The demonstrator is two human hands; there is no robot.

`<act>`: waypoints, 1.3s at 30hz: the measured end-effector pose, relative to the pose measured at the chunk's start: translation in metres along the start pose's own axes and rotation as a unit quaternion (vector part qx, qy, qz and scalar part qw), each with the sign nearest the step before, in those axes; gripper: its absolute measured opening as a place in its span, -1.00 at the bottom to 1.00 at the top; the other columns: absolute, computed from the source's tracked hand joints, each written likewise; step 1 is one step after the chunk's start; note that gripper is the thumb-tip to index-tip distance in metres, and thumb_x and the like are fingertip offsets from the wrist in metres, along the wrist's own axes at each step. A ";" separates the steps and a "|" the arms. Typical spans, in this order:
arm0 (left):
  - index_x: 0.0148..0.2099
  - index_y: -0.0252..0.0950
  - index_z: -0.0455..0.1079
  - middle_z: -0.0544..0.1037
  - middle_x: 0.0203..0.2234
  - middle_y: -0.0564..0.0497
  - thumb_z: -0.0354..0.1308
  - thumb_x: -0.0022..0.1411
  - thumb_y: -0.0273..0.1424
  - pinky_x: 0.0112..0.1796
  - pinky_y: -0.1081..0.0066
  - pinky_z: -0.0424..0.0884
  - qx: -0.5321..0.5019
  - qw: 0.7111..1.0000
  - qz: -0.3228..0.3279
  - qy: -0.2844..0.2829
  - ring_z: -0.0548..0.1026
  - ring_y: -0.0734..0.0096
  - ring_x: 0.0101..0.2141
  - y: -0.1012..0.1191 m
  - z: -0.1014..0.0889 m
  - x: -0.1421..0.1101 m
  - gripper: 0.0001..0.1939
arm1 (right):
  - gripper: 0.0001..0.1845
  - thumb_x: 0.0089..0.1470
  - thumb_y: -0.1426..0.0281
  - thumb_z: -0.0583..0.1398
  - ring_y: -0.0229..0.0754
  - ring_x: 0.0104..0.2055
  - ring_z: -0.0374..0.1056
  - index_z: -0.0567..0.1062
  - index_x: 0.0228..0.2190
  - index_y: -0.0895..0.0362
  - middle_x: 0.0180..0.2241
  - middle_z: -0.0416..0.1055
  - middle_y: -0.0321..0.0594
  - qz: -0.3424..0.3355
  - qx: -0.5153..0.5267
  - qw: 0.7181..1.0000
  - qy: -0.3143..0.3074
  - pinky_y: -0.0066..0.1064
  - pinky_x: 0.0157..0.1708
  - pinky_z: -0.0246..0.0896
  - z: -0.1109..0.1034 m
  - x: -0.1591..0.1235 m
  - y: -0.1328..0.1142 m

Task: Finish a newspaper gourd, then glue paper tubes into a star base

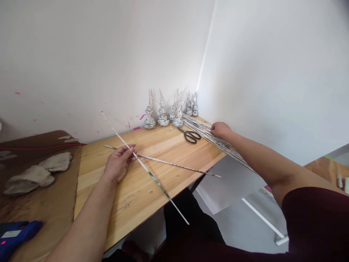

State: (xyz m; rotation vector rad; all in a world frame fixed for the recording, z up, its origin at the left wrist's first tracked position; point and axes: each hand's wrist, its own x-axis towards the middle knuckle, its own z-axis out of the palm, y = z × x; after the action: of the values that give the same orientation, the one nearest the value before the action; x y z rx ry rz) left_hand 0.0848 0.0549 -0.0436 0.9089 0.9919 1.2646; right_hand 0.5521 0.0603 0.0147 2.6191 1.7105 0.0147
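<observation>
My left hand [121, 160] pinches a long, thin rolled paper stick [147, 169] between thumb and fingers, slanting over the table. A second rolled paper stick [174, 164] crosses beneath it and passes behind the fingers; whether the hand grips this one too is unclear. My right hand [220, 129] reaches to a bundle of rolled paper sticks [203, 128] at the far right corner, its fingers closed at the bundle's edge. Black-handled scissors [191, 136] lie beside the bundle. Several woven paper gourd shapes [163, 118] stand along the wall.
The wooden table [120, 203] meets a white wall [109, 54] spotted with pink paint. At left, brown cardboard [62, 196] carries whitish gloves [35, 176] and a blue device [20, 236]. The bundle's near ends overhang the right table edge.
</observation>
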 end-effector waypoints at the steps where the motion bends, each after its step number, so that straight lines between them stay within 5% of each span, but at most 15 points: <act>1: -0.20 -0.35 0.56 0.55 -0.47 0.01 0.49 -0.16 -0.34 -0.43 0.60 0.44 0.001 1.000 0.001 -0.001 0.47 0.53 -0.42 0.000 0.000 0.000 -0.59 | -0.78 0.01 0.34 0.29 -0.01 -0.04 0.45 0.64 -0.26 0.11 -0.12 0.58 -0.07 0.002 -0.001 1.000 -0.001 -0.40 -0.18 0.31 0.000 0.000 -0.001; 11: -0.21 -0.36 0.56 0.54 -0.46 0.01 0.50 -0.19 -0.33 -0.43 0.58 0.42 -0.002 1.000 0.005 -0.008 0.47 0.51 -0.41 0.000 -0.001 -0.001 -0.56 | -0.90 -0.05 0.37 0.32 0.00 -0.13 0.47 0.63 -0.43 0.14 -0.29 0.59 -0.07 0.036 0.045 0.998 -0.010 -0.38 -0.18 0.32 -0.022 0.007 -0.003; 18: -0.21 -0.36 0.55 0.55 -0.46 0.00 0.51 -0.21 -0.31 -0.44 0.58 0.40 -0.002 1.000 0.004 -0.011 0.46 0.52 -0.42 0.001 0.000 -0.001 -0.53 | -0.85 0.07 0.35 0.27 -0.26 -0.56 0.32 0.59 -0.44 0.17 -0.53 0.51 -0.19 0.053 0.170 0.984 -0.021 -0.44 -0.51 0.22 -0.047 -0.005 0.013; 27: -0.32 -0.37 0.55 0.55 -0.49 0.00 0.52 -0.25 -0.35 -0.47 0.58 0.41 -0.007 1.000 -0.005 0.004 0.47 0.51 -0.44 0.003 0.004 -0.003 -0.61 | -0.83 0.15 0.32 0.23 -0.30 -0.41 0.40 0.54 -0.30 0.17 -0.29 0.59 -0.14 -0.020 0.323 0.941 0.095 -0.53 -0.50 0.18 -0.076 -0.030 0.015; 39: -0.33 -0.36 0.54 0.54 -0.47 0.03 0.47 -0.14 -0.42 -0.46 0.62 0.44 -0.003 1.000 -0.001 0.005 0.48 0.53 -0.42 0.000 0.000 0.000 -0.73 | -0.78 0.10 0.35 0.33 -0.36 -0.52 0.26 0.48 -0.50 0.19 -0.40 0.55 -0.13 -0.048 0.414 0.909 -0.025 -0.55 -0.59 0.08 -0.098 -0.044 -0.019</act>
State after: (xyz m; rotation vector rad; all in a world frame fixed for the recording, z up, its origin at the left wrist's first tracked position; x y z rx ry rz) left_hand 0.0843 0.0551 -0.0435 0.8974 0.9959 1.2697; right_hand 0.5150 0.0280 0.1122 2.9701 2.1721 -0.9803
